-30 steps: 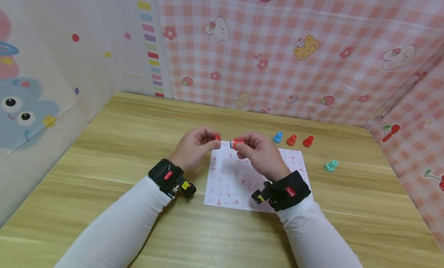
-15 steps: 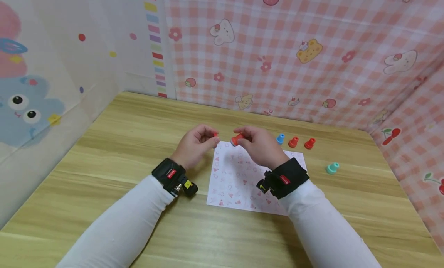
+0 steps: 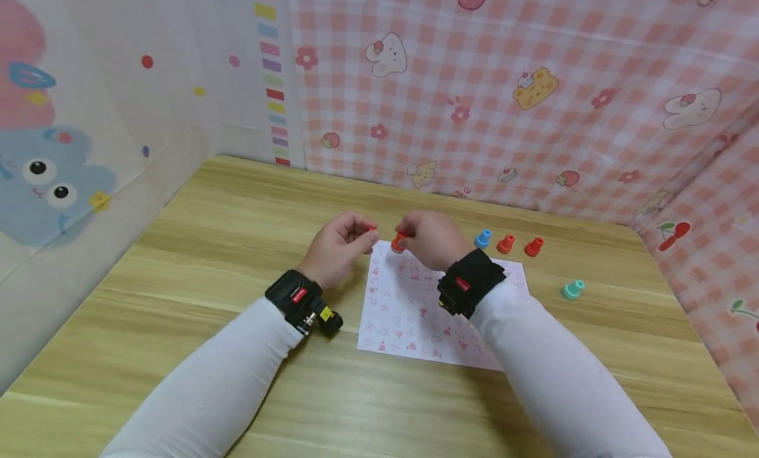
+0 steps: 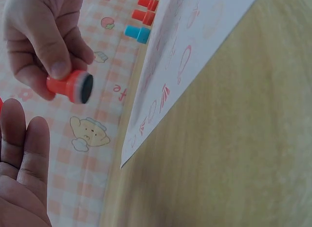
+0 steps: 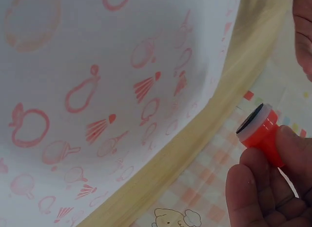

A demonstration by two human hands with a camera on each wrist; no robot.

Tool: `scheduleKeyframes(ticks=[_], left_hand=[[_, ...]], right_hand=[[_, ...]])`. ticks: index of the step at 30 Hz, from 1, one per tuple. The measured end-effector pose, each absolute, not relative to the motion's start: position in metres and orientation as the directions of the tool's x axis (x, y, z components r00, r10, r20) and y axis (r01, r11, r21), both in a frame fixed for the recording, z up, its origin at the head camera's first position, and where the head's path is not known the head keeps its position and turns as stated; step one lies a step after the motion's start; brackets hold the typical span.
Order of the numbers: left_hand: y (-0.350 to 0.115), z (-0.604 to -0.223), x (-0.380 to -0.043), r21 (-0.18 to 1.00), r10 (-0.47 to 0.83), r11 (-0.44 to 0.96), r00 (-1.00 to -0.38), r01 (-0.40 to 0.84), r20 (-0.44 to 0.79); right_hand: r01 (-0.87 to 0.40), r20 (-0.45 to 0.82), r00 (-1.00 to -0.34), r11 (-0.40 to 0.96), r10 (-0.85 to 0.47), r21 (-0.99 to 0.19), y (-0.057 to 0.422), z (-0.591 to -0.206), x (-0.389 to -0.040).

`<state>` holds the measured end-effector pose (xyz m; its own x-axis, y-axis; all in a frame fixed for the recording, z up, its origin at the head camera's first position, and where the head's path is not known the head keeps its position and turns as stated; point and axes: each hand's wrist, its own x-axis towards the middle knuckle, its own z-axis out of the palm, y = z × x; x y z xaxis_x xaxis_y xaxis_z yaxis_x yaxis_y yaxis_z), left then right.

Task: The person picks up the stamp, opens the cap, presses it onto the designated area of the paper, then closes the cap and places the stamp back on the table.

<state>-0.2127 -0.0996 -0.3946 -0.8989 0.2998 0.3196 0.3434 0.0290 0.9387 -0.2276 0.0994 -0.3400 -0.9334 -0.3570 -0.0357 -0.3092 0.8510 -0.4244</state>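
Observation:
Between thumb and fingers, my right hand [image 3: 435, 239] pinches a red stamp [image 5: 263, 132] by its handle. The stamp's dark round face points downward above the far left corner of the white paper [image 3: 409, 313]. Red and pink prints, such as shuttlecocks and fruit outlines, cover the sheet. To the left, my left hand [image 3: 338, 247] holds a small red piece, probably the stamp's cap [image 3: 371, 229], at its fingertips; most of it is hidden. In the left wrist view the stamp [image 4: 73, 85] hangs apart from the paper.
Behind the paper stand a blue stamp [image 3: 483, 238] and two red stamps, one of them the rightmost red stamp [image 3: 534, 247]. A teal stamp [image 3: 573, 289] is to the right on the wooden table [image 3: 237, 214]. Patterned cloth [image 3: 474, 82] hangs behind.
My right hand has turned the stamp from lying sideways to face down, lowering it toward the paper's far left corner. My left hand keeps its small red piece in nearly the same place.

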Motion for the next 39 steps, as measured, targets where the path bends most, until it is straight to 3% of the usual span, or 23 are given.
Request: scheduleKeyframes(ticks=[12, 24, 39], left_hand=[[-0.098, -0.395, -0.213, 0.941, 0.288, 0.032, -0.905, 0.338, 0.315], [-0.098, -0.395, -0.213, 0.94, 0.296, 0.03, -0.901, 0.34, 0.317], [-0.098, -0.395, -0.213, 0.939, 0.3, 0.044, -0.901, 0.341, 0.313]], right_hand=[[-0.308, -0.092, -0.927, 0.876, -0.365, -0.371, 0.09, -0.352, -0.237], [-0.368, -0.069, -0.911, 0.876, -0.407, -0.313, 0.087, -0.361, -0.24], [-0.367, -0.076, -0.91, 0.877, -0.408, -0.311, 0.086, -0.362, -0.242]])
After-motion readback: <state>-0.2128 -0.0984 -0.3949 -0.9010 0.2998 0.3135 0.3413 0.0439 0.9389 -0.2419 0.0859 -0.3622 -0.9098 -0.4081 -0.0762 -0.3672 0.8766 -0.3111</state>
